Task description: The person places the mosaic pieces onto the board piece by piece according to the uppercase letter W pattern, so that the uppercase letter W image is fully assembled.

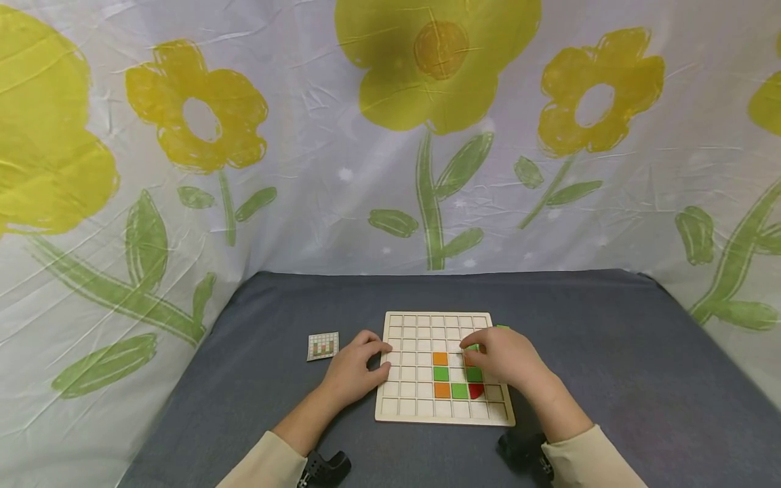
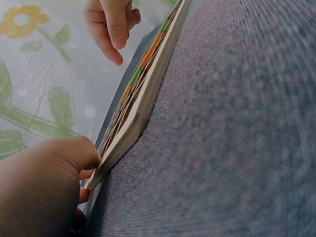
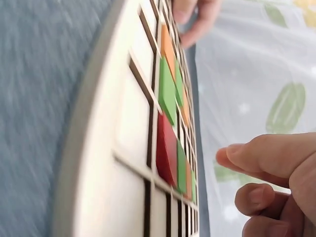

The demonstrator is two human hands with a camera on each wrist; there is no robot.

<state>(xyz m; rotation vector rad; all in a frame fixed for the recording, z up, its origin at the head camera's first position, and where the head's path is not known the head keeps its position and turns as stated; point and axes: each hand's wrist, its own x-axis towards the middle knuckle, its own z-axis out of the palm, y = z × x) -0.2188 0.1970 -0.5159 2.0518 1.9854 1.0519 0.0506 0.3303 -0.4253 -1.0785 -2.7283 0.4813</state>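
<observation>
A light wooden grid board (image 1: 407, 409) lies on the dark cloth with several coloured pieces in its cells. Among them are an orange square (image 1: 440, 358), a green square (image 1: 441, 373) and a red piece with a rounded side (image 3: 167, 150). My left hand (image 1: 356, 369) rests at the board's left edge, thumb and fingertips touching the rim. Over the right columns is my right hand (image 1: 509, 356), thumb and index tips close together and the other fingers loosely bent. No piece shows between them in either wrist view. The right hand partly covers a green piece and an orange one.
Left of the board lies a small card (image 1: 323, 346) printed with a grid pattern. A bit of green (image 1: 502, 327) shows past the board's right edge, behind the right hand. A white drape (image 1: 305, 224) with yellow flowers hangs behind the dark cloth (image 1: 610, 339).
</observation>
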